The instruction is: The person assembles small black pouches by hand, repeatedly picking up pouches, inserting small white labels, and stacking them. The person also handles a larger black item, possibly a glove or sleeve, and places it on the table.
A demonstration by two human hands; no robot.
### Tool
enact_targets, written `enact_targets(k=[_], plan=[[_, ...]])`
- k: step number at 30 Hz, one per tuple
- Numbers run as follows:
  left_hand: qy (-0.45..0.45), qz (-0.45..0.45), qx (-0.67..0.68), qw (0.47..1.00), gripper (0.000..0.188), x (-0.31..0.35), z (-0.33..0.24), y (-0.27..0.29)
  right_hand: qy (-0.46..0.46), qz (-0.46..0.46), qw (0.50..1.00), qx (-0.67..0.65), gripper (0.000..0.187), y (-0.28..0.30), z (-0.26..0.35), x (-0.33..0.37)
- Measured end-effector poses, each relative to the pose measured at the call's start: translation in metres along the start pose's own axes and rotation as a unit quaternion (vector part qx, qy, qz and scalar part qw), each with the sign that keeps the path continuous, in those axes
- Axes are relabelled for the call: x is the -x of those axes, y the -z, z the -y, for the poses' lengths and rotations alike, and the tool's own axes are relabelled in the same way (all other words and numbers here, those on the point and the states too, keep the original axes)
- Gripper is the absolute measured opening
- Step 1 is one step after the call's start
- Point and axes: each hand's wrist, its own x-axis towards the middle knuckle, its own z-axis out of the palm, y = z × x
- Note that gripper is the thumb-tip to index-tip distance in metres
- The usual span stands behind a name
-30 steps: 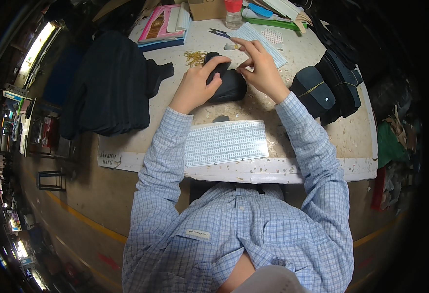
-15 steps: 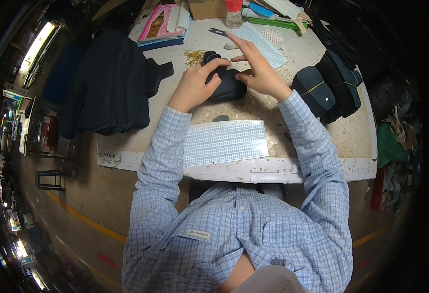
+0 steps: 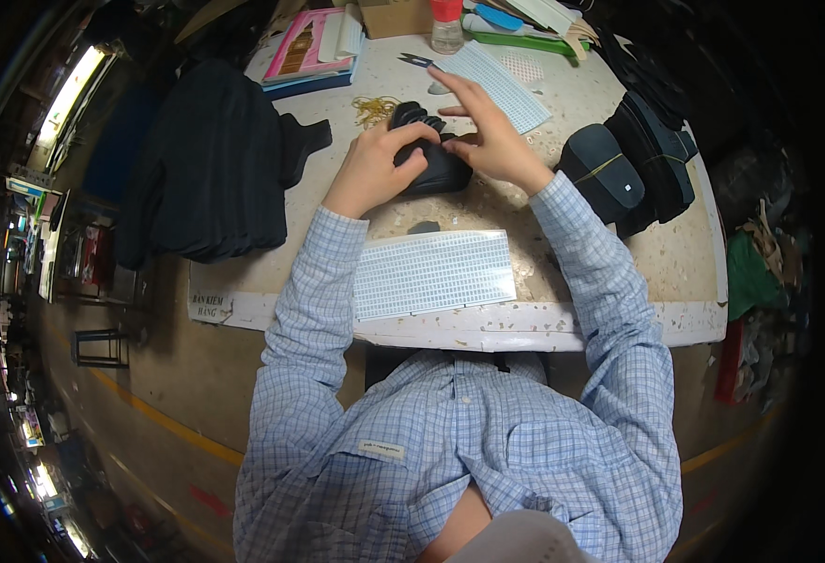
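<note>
A stack of black, shaped pieces of material (image 3: 439, 174) lies on the table in front of me, its far end fanned into several layered edges. My left hand (image 3: 375, 167) grips the stack from its left side, index finger bent over the top and thumb on the near part. Its other fingers are mostly hidden. My right hand (image 3: 495, 141) is at the right side, index finger stretched out and other fingers apart, with the thumb tip at the stack's edge. Just beyond the stack is a tangle of yellow rubber bands (image 3: 373, 111). Thread snips (image 3: 416, 60) lie past my right fingertips.
Nearer me lies a printed label sheet (image 3: 434, 274), with another sheet (image 3: 499, 86) farther back. Tall black stacks (image 3: 211, 169) stand at left; banded black bundles (image 3: 605, 174) sit at right. A red-capped bottle (image 3: 447, 33), folders (image 3: 311, 47) and a green tray (image 3: 530, 42) line the back.
The far end of the black stack has spread into more visible layers. My left fingers have shifted slightly over it, and my right hand has moved slightly left and nearer.
</note>
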Motion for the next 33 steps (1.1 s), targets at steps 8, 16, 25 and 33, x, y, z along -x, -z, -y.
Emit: enact_targets(k=[8,16,25,33], plan=[[-0.002,0.016,0.036,0.999,0.034,0.003,0.005,0.004,0.052,-0.076,0.983,0.156,0.071,-0.008,-0.01,0.0],[-0.03,-0.02,0.098,0.995,0.055,0.0,0.005,0.012,-0.263,-0.017,0.922,-0.285,0.038,-0.002,-0.003,0.002],[-0.026,-0.047,0.082,0.995,0.042,0.008,-0.021,0.014,-0.189,-0.01,0.954,-0.232,0.033,-0.002,-0.018,-0.001],[-0.01,0.161,-0.042,0.986,0.025,0.028,-0.031,-0.01,-0.19,-0.123,0.972,0.068,0.036,-0.004,-0.062,-0.001]])
